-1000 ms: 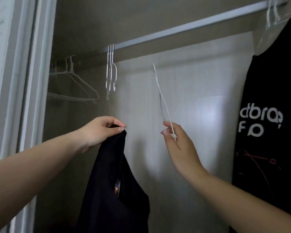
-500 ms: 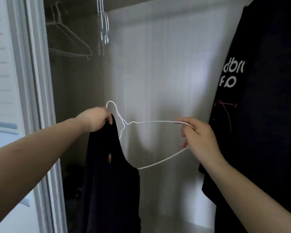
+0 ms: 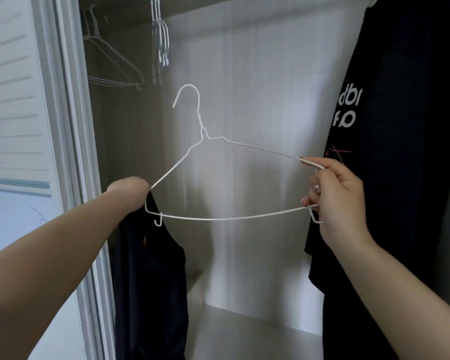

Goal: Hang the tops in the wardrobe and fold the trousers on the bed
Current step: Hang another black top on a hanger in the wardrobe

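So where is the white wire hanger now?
The white wire hanger is mid-frame inside the wardrobe, held between the left hand and right hand.

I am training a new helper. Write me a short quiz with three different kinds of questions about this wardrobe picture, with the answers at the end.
1. True or false: the white wire hanger already hangs on the rail.
2. Which hand holds the dark top? A) left hand B) right hand C) neither
3. Fill in: the black T-shirt with white letters hangs on the ____ side of the wardrobe.

Key
1. False: both hands hold it in the air, below the spare hangers.
2. A
3. right
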Demonstrator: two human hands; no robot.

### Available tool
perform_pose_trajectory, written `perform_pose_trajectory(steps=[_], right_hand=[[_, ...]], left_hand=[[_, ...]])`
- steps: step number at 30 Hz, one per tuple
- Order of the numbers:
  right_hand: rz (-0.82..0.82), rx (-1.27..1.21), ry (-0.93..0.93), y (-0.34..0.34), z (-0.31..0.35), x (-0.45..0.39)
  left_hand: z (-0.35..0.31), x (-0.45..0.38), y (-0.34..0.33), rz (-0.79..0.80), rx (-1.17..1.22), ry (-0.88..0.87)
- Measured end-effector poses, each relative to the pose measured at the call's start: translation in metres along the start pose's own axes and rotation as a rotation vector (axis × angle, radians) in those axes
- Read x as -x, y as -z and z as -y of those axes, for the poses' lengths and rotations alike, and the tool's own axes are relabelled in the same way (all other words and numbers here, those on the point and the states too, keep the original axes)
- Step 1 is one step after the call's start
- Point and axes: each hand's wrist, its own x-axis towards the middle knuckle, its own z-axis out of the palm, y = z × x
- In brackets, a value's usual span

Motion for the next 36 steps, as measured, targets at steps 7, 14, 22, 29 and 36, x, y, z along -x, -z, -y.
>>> perform_pose_trajectory(steps=[7, 14, 22, 29, 36], right_hand=[[0.001, 0.006, -0.020, -0.007, -0.004, 0.002], [-0.015, -0.014, -0.074, -0.012, -0.016, 0.006], [-0.006, 0.061, 0.044, -0.015, -0.028, 0.013], [0.062, 0.181, 0.202, -0.002, -0.020, 0.009], [0.186, 0.338, 0.483, 0.010, -0.053, 0.081]], left_hand=[[-0.012, -0.003, 0.009, -0.091, 0.538, -0.084], [-0.026, 0.016, 0.032, -0.142, 1.134, -0.133], [-0.046, 0.014, 0.052, -0.013, 1.518, -0.233], [-0.057, 0.008, 0.047, -0.098, 1.526, -0.031], [-0.056, 0.009, 0.047, -0.142, 1.453, -0.033]])
